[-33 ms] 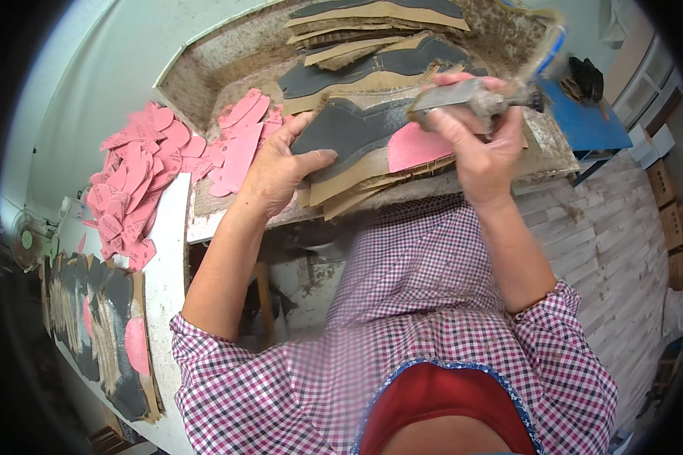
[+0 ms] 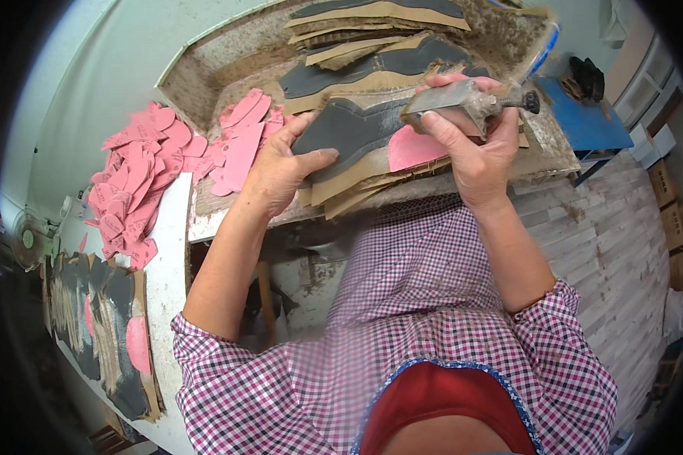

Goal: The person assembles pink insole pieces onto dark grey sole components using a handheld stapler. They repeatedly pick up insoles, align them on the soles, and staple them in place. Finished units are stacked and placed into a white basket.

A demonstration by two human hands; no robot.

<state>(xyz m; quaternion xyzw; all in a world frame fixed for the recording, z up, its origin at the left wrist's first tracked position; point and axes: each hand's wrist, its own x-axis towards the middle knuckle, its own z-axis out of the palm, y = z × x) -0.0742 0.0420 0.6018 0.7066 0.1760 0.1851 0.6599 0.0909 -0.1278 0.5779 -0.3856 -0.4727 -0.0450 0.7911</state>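
Note:
My left hand (image 2: 277, 163) grips the left end of a dark grey sheet piece (image 2: 349, 133) with a tan border, its thumb lying on the top face. This piece rests on a stack of similar tan-edged pieces (image 2: 357, 199). A curved pink patch (image 2: 416, 148) lies on its right part. My right hand (image 2: 482, 155) is wrapped round a boxy grey metal hand tool (image 2: 451, 98) with a black knob, held over the right end of the piece, by the patch. Whether the tool touches the surface is hidden.
Beyond my hands, more dark grey pieces (image 2: 357, 76) lie stacked in a stained tray with raised walls (image 2: 212, 61). Pink patches (image 2: 129, 178) are heaped at the left, above layered dark pieces (image 2: 118, 334). A blue table (image 2: 584, 121) and cardboard boxes (image 2: 664, 189) stand at the right.
My right hand and the metal tool have shifted slightly to the left. My left hand and the piece stay put.

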